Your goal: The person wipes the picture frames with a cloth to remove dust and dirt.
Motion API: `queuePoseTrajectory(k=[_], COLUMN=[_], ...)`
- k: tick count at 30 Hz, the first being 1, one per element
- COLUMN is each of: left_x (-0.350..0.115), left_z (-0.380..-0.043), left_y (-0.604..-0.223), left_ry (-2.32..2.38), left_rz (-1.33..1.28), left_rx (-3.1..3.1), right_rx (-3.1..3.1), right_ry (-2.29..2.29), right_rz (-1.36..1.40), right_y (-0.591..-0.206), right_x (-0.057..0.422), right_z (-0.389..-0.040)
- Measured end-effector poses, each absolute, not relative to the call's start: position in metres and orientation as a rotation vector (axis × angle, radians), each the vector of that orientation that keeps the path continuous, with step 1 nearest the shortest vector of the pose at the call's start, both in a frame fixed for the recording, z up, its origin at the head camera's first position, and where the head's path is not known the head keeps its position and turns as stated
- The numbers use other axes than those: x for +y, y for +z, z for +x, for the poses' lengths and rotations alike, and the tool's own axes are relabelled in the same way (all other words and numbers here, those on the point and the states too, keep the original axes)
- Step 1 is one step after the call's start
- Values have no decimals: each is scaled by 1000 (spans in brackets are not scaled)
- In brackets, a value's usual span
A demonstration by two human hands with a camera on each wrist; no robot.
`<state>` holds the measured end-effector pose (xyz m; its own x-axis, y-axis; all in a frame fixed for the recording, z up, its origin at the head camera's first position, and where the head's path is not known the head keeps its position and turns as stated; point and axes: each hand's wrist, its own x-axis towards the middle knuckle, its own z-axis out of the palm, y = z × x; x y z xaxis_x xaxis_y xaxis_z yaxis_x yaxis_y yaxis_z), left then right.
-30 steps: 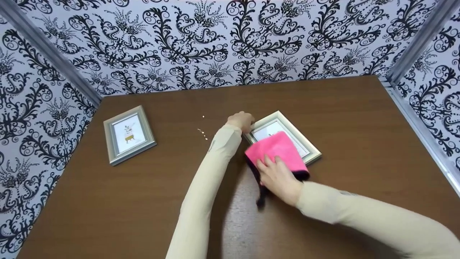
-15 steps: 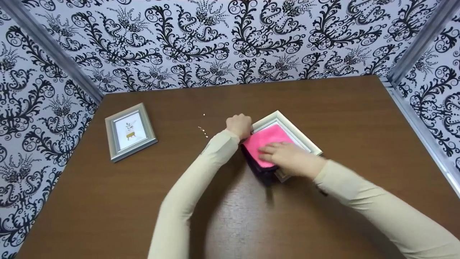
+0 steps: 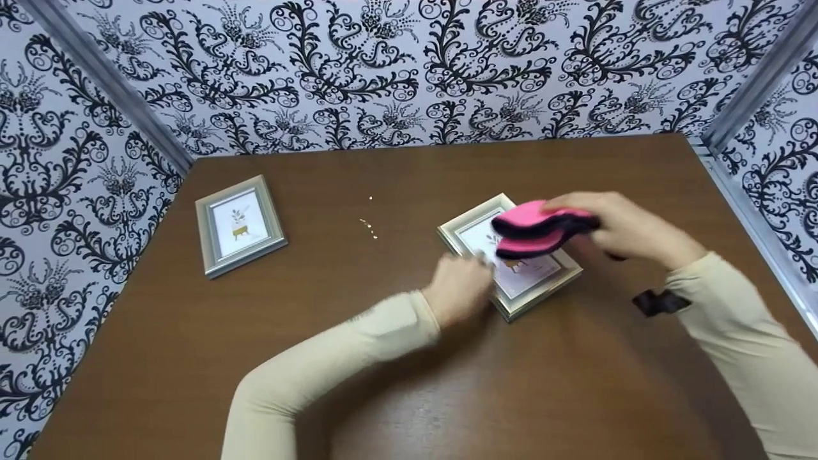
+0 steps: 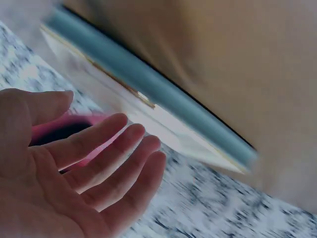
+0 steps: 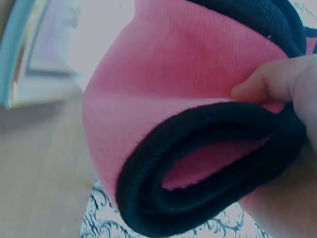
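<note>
My right hand [image 3: 629, 230] pinches a folded pink cloth [image 3: 529, 214] with black edging, between thumb and fingers in the right wrist view. The cloth is raised above a silver-beige picture frame [image 3: 470, 214] that lies face up on the table, and it hides part of the print. At the frame's near left edge is my left hand [image 3: 459, 291], blurred in the head view. In the left wrist view its fingers [image 4: 116, 171] are spread and slightly bent beside the frame's edge, holding nothing. Whether they touch the frame I cannot tell.
A second picture frame [image 3: 241, 225] lies face up at the left of the brown wooden table [image 3: 358, 281]. Small pale flecks [image 3: 369, 225] lie between the two frames. Patterned walls [image 3: 383, 76] border the table at the back and sides.
The right hand has lifted the cloth off the near frame and moved right and back with it, folding it over. My left hand has slid from the frame's left corner toward me.
</note>
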<state>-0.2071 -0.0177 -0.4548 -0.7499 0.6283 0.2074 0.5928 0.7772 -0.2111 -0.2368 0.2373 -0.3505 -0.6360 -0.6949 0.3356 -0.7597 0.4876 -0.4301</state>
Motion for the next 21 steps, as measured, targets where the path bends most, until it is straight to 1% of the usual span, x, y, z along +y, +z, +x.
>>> queuePoseTrajectory(k=[1, 4, 6, 14, 21], left_x=[-13, 0, 7, 17, 4], left_z=[-200, -171, -163, -155, -151], left_y=[-456, -433, -435, -446, -442], left_ry=[193, 250, 308, 488, 558], left_rz=[-987, -1069, -1074, -1001, -1014], left_rx=[-2712, -2762, -2769, -2660, -2742], right_rx=[-2620, -2671, -2700, -2746, -2784], right_ry=[841, 806, 766, 674, 615], right_rz=[1234, 1099, 1031, 813, 740], right_y=[-347, -339, -335, -334, -334], right_x=[240, 247, 250, 257, 259], right_z=[-237, -240, -242, -245, -247])
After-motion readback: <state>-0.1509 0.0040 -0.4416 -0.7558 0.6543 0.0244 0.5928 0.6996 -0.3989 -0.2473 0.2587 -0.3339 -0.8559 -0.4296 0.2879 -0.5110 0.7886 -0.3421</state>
